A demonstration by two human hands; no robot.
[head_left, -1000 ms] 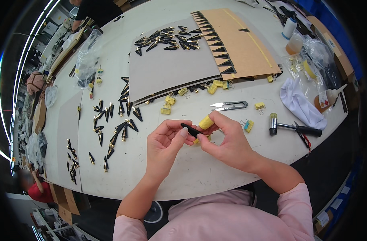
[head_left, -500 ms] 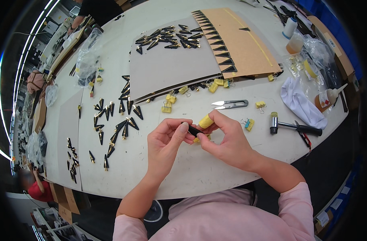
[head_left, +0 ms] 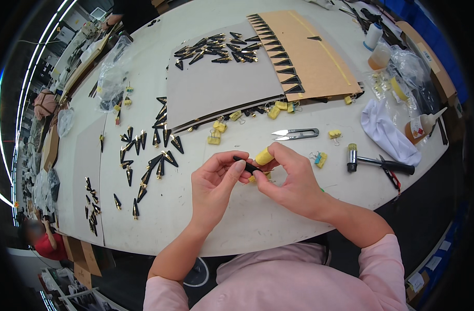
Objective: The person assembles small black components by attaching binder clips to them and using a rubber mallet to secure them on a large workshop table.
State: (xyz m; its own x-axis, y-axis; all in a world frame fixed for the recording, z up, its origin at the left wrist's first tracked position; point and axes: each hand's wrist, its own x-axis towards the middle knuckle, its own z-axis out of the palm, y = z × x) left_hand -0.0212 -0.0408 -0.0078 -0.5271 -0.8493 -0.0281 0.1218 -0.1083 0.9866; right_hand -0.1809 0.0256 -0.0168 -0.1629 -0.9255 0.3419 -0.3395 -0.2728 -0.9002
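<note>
Both hands meet over the near middle of the table around a small black pointed tab. My left hand pinches one end of it between thumb and fingers. At its other end, the thumb and fingertips of my right hand close on it. A yellow wrap covers a finger of the right hand. Something yellow shows partly beneath the right fingertips, too hidden to name. Similar black tabs with gold-coloured metal ends lie scattered to the left of my hands.
Thread snips, yellow-padded binder clips and a grey board lie beyond my hands. A brown board carries a row of tabs. On the right are a hammer, white cloth and a bottle.
The black tab has tilted slightly between my fingers, with a little more of its upper left end showing. Both hands stay in nearly the same place.
</note>
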